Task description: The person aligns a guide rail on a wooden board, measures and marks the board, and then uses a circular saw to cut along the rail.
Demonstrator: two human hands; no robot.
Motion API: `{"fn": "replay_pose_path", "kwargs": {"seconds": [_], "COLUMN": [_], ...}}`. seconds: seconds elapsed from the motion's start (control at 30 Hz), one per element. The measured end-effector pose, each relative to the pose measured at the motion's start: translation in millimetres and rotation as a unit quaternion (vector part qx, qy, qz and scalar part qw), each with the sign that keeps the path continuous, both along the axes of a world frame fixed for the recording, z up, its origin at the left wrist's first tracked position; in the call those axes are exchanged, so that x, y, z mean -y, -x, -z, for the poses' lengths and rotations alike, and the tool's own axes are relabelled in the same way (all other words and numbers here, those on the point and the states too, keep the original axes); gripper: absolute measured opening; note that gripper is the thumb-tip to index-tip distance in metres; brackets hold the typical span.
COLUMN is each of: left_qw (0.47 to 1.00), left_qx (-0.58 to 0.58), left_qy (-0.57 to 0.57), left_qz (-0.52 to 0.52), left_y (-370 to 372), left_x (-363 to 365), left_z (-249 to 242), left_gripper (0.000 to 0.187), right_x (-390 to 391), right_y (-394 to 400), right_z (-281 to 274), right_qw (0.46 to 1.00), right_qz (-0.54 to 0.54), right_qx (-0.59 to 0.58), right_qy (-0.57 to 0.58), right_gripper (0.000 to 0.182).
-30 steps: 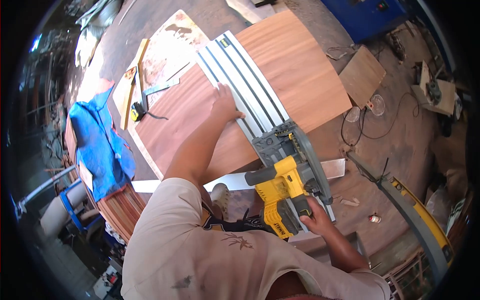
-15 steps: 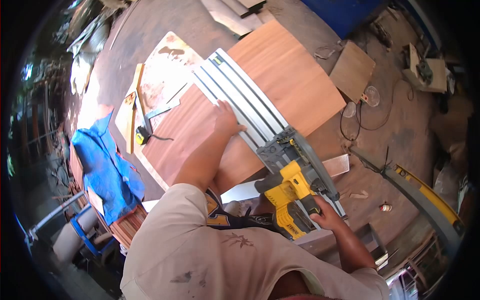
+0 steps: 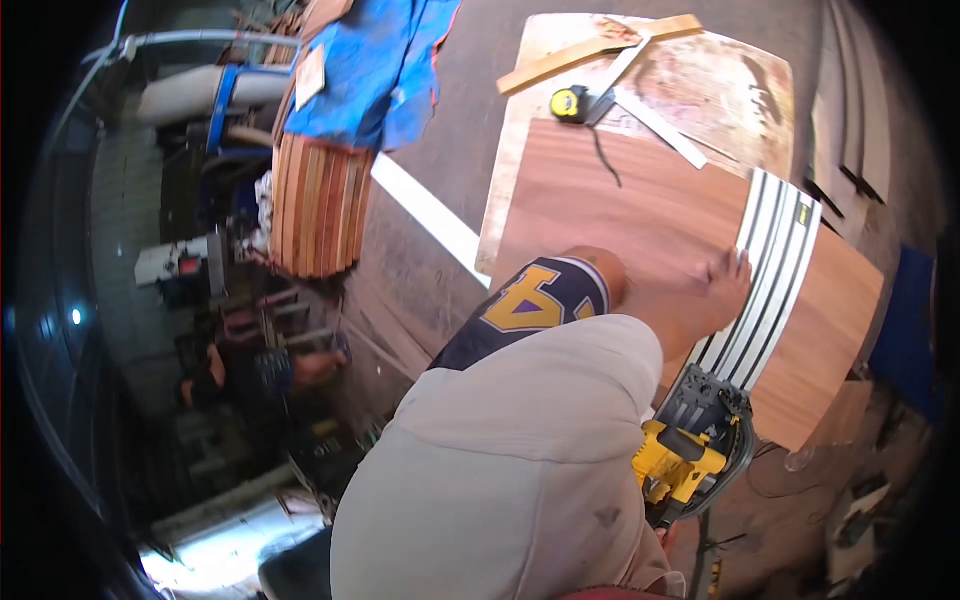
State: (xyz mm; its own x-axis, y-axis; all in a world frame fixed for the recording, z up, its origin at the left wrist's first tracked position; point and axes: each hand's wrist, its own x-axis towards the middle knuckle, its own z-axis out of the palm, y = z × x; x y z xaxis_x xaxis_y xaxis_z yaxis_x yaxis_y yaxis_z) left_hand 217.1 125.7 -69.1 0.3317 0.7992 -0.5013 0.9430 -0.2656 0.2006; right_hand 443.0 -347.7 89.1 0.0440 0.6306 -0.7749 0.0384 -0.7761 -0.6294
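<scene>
My left hand (image 3: 728, 290) presses on the plywood sheet (image 3: 650, 210) at the near edge of a silver guide rail (image 3: 765, 270), its fingers spread and touching the rail. On the rail's lower end sits a yellow and black track saw (image 3: 680, 465). My right hand (image 3: 664, 538) is at the saw's rear handle, mostly hidden behind my shirt; only a small part shows. Left of the rail, a yellow tape measure (image 3: 568, 103) and a metal square (image 3: 655, 125) lie by a wooden strip (image 3: 600, 55).
A stained board (image 3: 740, 90) lies under the plywood. To the left stand stacked wooden slats (image 3: 318, 215) beneath a blue tarp (image 3: 375, 75). A white strip (image 3: 430, 220) lies on the floor. Another person (image 3: 255, 370) is in the dark background. Long planks (image 3: 850, 100) lie at right.
My view has swung left, so the plywood, rail and saw now appear farther right and rotated. My left hand remains by the rail; my right hand has become mostly hidden.
</scene>
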Motion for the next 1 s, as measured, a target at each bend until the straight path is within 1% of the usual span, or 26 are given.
{"fn": "replay_pose_path", "kwargs": {"seconds": [0.07,0.1,0.13,0.17,0.2,0.23,0.27,0.33,0.37,0.47,0.5,0.6,0.63,0.67,0.7,0.73,0.77,0.8,0.83,0.87,0.9,0.93,0.97,1.0], "left_qw": [0.999,0.999,0.999,0.997,0.994,0.996,0.996,0.997,0.998,0.998,0.996,0.997,0.963,0.847,0.846,0.877,0.903,0.929,0.949,0.965,0.967,0.969,0.979,0.985], "left_qx": [0.025,0.028,0.030,0.020,0.012,0.015,0.017,0.003,0.008,-0.013,-0.003,-0.011,-0.208,-0.383,-0.352,-0.320,-0.270,-0.215,-0.163,-0.120,-0.126,-0.154,-0.142,-0.116], "left_qy": [-0.037,-0.028,-0.018,-0.053,-0.087,-0.068,-0.062,-0.072,-0.053,-0.047,-0.075,-0.055,-0.038,-0.040,-0.078,-0.093,-0.104,-0.099,-0.076,-0.039,-0.038,0.019,0.074,0.074], "left_qz": [-0.027,-0.034,-0.040,-0.051,-0.059,-0.048,-0.059,-0.033,-0.031,-0.051,-0.058,-0.045,0.166,0.366,0.393,0.347,0.317,0.286,0.258,0.231,0.220,0.194,0.129,0.104], "left_y": [-5.7,-9.1,-10.3,-18.3,-24.6,-20.9,-19.0,-16.0,-16.0,-13.7,-22.9,-24.3,-22.2,-34.4,-30.6,-20.0,-10.5,1.9,10.8,13.5,11.8,3.1,-5.0,-8.1], "left_x": [3.0,2.8,1.9,5.4,9.7,8.3,7.5,7.0,7.0,5.2,8.8,3.7,-1.2,-12.7,-12.3,-10.5,-5.8,-3.3,-2.9,-5.8,-13.9,-15.7,-19.0,-15.8], "left_z": [21.4,26.8,26.1,41.8,54.2,51.1,46.2,38.8,35.6,19.3,40.7,47.8,65.8,82.1,80.3,61.0,45.9,20.5,0.3,-5.4,5.0,-2.4,-30.5,-30.7], "left_gripper": [0.055,0.055,0.056,0.056,0.056,0.057,0.057,0.059,0.060,0.061,0.062,0.063,0.054,0.048,0.048,0.053,0.061,0.071,0.082,0.093,0.067,0.104,0.122,0.126], "right_x": [-45.8,-44.1,-38.1,-37.4,-34.3,-25.1,-24.5,-23.7,-21.8,-16.1,-15.1,-6.4,-6.5,-7.5,-9.7,-41.8,-73.2,-64.6,-59.4,-64.2,-56.8,-64.4,-70.0,-60.1], "right_y": [16.6,6.4,-4.4,-13.4,-14.4,-20.6,-19.2,-16.0,-15.7,-15.1,-14.1,-16.3,-14.2,-11.1,-7.1,16.4,41.2,34.6,36.4,42.4,42.2,43.8,45.6,49.0], "right_z": [-34.6,-36.1,-36.1,-32.8,-32.5,-28.4,-29.5,-31.9,-32.1,-32.3,-32.5,-29.0,-28.1,-26.1,-22.8,-31.5,-43.7,-41.0,-37.8,-38.5,-33.3,-33.8,-31.3,-17.9], "right_qw": [0.999,0.998,0.991,0.978,0.974,0.974,0.973,0.972,0.972,0.973,0.974,0.978,0.982,0.987,0.994,0.997,0.997,0.995,0.997,0.996,0.996,0.996,0.997,0.994], "right_qz": [-0.026,-0.046,-0.082,-0.115,-0.130,-0.141,-0.149,-0.162,-0.165,-0.163,-0.159,-0.129,-0.109,-0.079,-0.037,0.017,0.051,0.050,0.048,0.066,0.067,0.060,0.038,0.057], "right_qx": [-0.013,-0.012,0.014,0.042,0.045,0.035,0.024,-0.001,-0.014,-0.055,-0.069,-0.105,-0.107,-0.099,-0.077,-0.046,-0.059,-0.086,-0.063,-0.064,-0.056,-0.059,-0.031,-0.020], "right_qy": [0.022,0.032,0.103,0.170,0.179,0.176,0.173,0.168,0.166,0.154,0.149,0.123,0.112,0.096,0.074,0.051,0.023,0.020,0.015,0.002,0.000,-0.028,-0.066,-0.095], "right_gripper": [0.090,0.090,0.091,0.092,0.092,0.090,0.088,0.085,0.083,0.078,0.077,0.072,0.070,0.068,0.067,0.065,0.056,0.061,0.071,0.071,0.075,0.080,0.082,0.077]}}
